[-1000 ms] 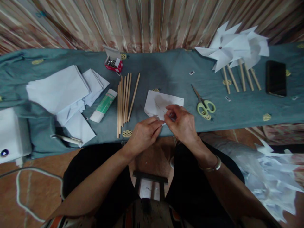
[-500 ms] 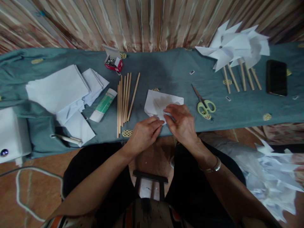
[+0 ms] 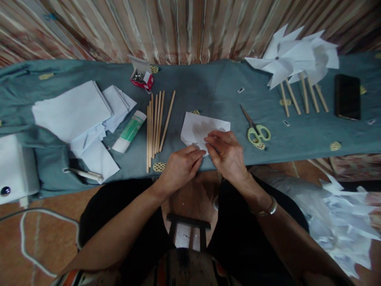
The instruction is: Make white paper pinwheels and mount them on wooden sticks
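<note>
A white sheet of paper (image 3: pixel 198 124) with crease lines lies near the front edge of the cloth-covered table. My left hand (image 3: pixel 182 165) pinches its near edge, the fingertips closed on the paper. At the paper's right side is my right hand (image 3: pixel 226 153), its thumb and bent fingers closed on the near right part; that part is mostly hidden beneath the hand. Green-handled scissors (image 3: pixel 256 132) lie to the right, blades pointing away from me. Several thin wooden sticks (image 3: pixel 156 127) rest to the left of the paper.
A glue tube (image 3: pixel 129 132), stacked white paper (image 3: pixel 73 111) and a red box of metal pins (image 3: pixel 142 78) are on the left. Finished paper pinwheels (image 3: pixel 293 57) and a black phone (image 3: pixel 347 97) lie at right. More pinwheels (image 3: pixel 345 222) sit below the table's right side.
Almost nothing differs. Both hands stay on the paper, with only a slight shift of the right fingers.
</note>
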`<state>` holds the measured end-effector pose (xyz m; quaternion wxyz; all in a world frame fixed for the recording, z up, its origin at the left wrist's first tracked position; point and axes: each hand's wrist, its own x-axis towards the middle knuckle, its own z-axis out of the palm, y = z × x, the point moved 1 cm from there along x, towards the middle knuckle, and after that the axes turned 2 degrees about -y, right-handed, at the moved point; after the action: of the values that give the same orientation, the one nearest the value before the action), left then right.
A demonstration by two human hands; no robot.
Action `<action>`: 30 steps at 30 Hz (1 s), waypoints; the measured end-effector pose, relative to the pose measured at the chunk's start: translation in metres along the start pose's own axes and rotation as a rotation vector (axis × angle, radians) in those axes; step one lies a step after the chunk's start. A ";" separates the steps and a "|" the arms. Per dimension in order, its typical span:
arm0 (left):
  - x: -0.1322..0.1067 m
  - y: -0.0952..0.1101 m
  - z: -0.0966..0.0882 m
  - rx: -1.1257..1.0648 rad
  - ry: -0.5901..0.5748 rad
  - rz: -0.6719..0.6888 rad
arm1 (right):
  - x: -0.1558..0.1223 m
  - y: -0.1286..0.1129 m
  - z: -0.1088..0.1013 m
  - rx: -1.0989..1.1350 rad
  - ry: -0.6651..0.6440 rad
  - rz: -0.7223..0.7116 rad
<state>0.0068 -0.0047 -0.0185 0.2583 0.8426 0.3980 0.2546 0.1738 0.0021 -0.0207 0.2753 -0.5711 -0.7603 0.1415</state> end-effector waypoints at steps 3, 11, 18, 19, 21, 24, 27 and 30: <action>0.000 0.001 0.000 0.010 -0.007 -0.002 | 0.001 0.000 0.001 -0.012 -0.027 0.002; -0.001 0.000 0.000 0.025 0.002 0.005 | -0.007 -0.006 0.005 -0.086 -0.070 -0.060; -0.002 0.003 0.001 0.151 -0.021 0.018 | -0.009 -0.003 0.006 -0.220 -0.090 -0.154; -0.002 0.004 0.001 0.173 -0.029 0.016 | -0.009 -0.003 0.006 -0.225 -0.085 -0.161; -0.002 0.004 0.001 0.209 -0.047 0.011 | -0.009 -0.004 0.008 -0.233 -0.078 -0.176; -0.002 0.004 0.001 0.241 -0.060 0.008 | -0.011 -0.005 0.011 -0.257 -0.065 -0.206; -0.002 0.003 0.001 0.251 -0.048 0.007 | -0.011 -0.002 0.010 -0.273 -0.058 -0.217; -0.002 0.003 0.000 0.275 -0.049 0.002 | -0.010 0.001 0.006 -0.259 -0.058 -0.190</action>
<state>0.0075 -0.0084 -0.0174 0.1498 0.8764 0.4220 0.1774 0.1732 -0.0061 -0.0291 0.1893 -0.5229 -0.8305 0.0322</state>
